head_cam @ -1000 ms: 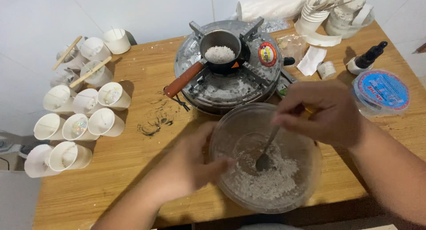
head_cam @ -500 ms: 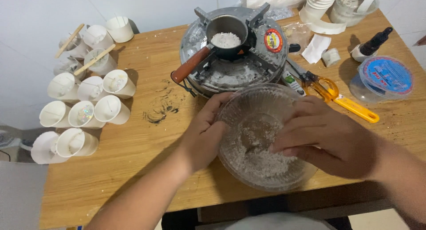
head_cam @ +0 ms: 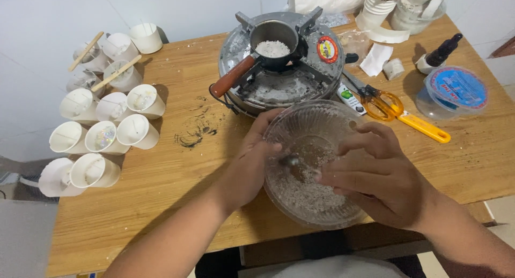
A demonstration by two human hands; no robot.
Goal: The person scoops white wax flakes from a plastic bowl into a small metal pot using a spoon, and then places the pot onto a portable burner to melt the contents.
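A clear glass bowl with white flakes in it is tilted at the table's near edge. My left hand grips its left rim, thumb over the edge. My right hand reaches into the bowl from the right, fingers closed on a metal spoon whose bowl end shows among the flakes. Behind the bowl, a small pot with a wooden handle holds white flakes on a round metal stove.
Several white paper cups lie on their sides at the left, some with wooden sticks. Yellow-handled scissors, a dropper bottle, a lidded round plastic tub and stacked cups are at the right and back. The wooden table ends just below the bowl.
My right hand dropped from above the bowl down into it with the spoon. My left hand moved up onto the rim, and the bowl tipped towards me.
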